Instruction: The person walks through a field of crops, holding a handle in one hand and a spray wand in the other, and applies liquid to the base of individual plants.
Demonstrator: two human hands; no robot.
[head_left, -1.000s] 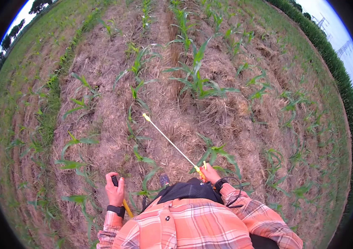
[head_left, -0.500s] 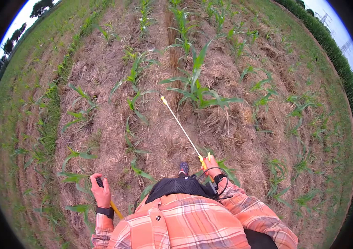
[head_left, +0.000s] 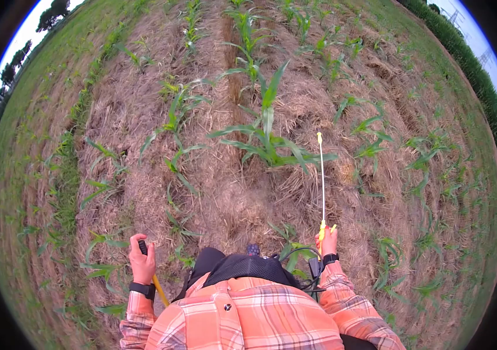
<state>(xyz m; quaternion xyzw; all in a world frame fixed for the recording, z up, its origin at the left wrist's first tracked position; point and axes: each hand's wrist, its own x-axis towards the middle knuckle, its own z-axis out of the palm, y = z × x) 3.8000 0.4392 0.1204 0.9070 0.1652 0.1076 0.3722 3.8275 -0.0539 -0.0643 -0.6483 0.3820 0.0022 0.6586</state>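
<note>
My right hand [head_left: 329, 241] is closed around the yellow handle of a spray wand [head_left: 322, 186], whose thin white tube points forward to a yellow nozzle [head_left: 319, 137]. The nozzle is over straw-covered soil, to the right of a large young corn plant [head_left: 269, 143]. A black hose [head_left: 289, 253] curves beside my right wrist. At the left, my left hand [head_left: 142, 267] is wrapped round the black grip [head_left: 143, 247] of a yellow lever [head_left: 160, 290]; its lower end is hidden behind my sleeve. Whether spray leaves the nozzle is not visible.
Rows of young corn [head_left: 175, 116] run away from me through dry straw [head_left: 213, 169]. A grassy strip [head_left: 68, 181] lies to the left. Tall green growth [head_left: 464, 58] lines the far right edge. One shoe [head_left: 253, 249] shows below me.
My right hand has swung the wand from left of the large corn plant to its right. My left hand stays on the lever, slightly lower. A dark-clad leg has come forward.
</note>
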